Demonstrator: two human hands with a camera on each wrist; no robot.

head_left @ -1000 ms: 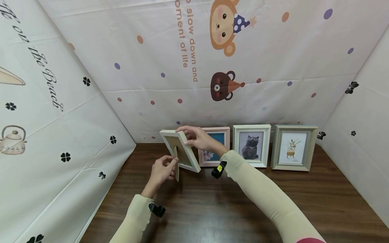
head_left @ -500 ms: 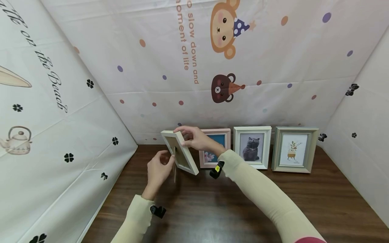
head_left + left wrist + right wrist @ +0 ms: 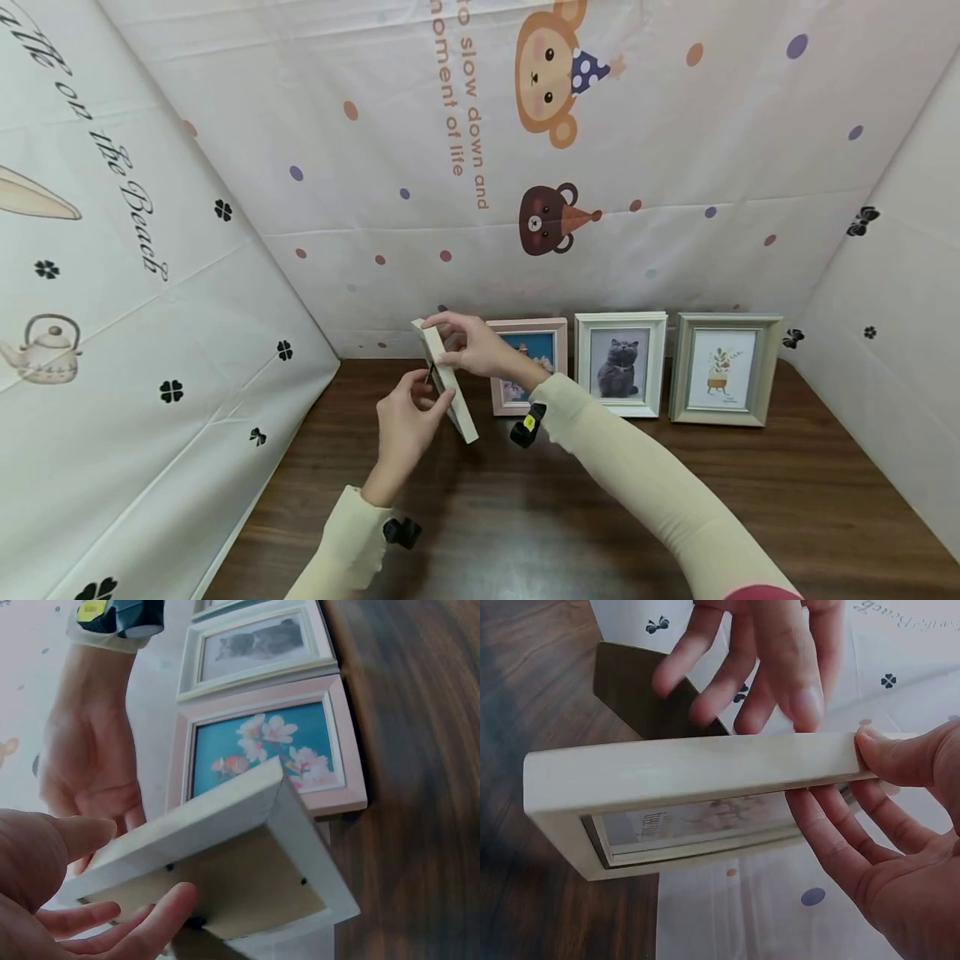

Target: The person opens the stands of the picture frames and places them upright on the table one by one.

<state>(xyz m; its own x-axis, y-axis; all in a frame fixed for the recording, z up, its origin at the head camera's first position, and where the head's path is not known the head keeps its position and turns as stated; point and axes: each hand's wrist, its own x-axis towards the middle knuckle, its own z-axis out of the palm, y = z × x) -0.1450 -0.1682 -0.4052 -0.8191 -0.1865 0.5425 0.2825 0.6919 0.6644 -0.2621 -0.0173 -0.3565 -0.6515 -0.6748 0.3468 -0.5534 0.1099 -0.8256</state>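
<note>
A cream picture frame (image 3: 457,407) is held tilted above the table, its narrow side edge facing me in the head view. My right hand (image 3: 486,348) grips its upper part, thumb (image 3: 889,757) on the side edge and fingers under the glass side. My left hand (image 3: 405,421) is at the frame's back, fingers loosely bent and thumb at the side edge. The brown easel leg (image 3: 634,682) stands out from the back, beside the left fingers in the right wrist view. Part of a printed picture (image 3: 727,814) shows behind the glass.
Along the back wall stand a pink frame with blossoms (image 3: 521,408), partly behind my right hand, a white frame with a grey cat (image 3: 585,358) and a grey-green frame with a plant picture (image 3: 767,367). All are on the dark wooden table (image 3: 585,517). Patterned cloth walls (image 3: 360,292) enclose the table.
The cream frame has turned from showing its back to showing mostly its side edge. My left hand has released the easel leg and moved up to the frame. My right hand keeps its grip.
</note>
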